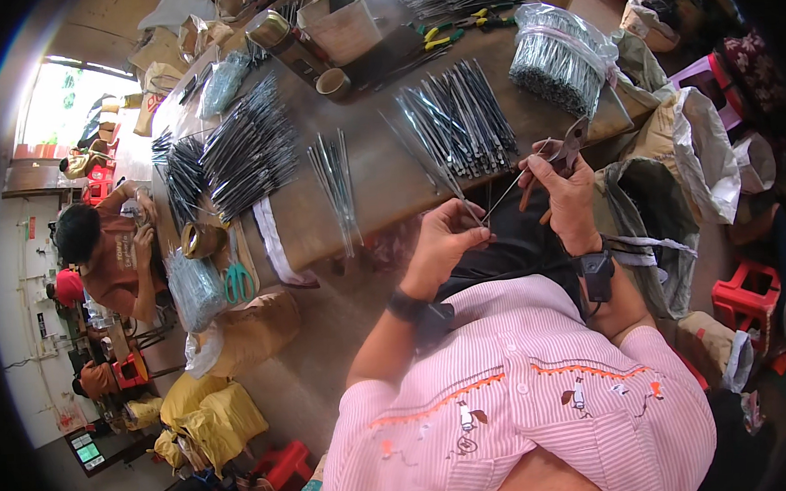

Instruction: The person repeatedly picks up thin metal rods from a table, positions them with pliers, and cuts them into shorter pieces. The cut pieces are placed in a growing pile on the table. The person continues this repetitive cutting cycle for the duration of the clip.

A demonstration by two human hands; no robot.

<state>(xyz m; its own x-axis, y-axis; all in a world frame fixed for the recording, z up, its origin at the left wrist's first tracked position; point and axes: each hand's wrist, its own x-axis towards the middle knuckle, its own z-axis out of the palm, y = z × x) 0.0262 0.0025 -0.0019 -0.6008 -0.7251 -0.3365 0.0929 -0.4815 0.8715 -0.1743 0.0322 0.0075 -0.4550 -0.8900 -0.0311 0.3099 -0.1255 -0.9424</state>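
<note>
Over the table's near edge, my left hand (453, 242) pinches the lower end of a long thin metal rod (445, 177) that slants up and left. My right hand (565, 203) is closed around a pair of pliers (572, 140), their jaws up and reddish-brown handles down. A thin wire (507, 191) runs between the fingers of both hands. Whether the wire is joined to the rod I cannot tell. Just beyond lies a wide row of dark and silvery rods (466, 117). A smaller bunch of rods (335, 182) lies left of it, overhanging the edge.
A plastic-wrapped bundle of silvery wires (554, 64) stands at the table's right end. Dark rods (250, 146) are heaped at left, near teal-handled scissors (238, 282). Yellow-and-black pliers (453, 33) lie at the back. Sacks (706, 149) and a red stool (747, 296) stand right. Another person (113, 247) sits left.
</note>
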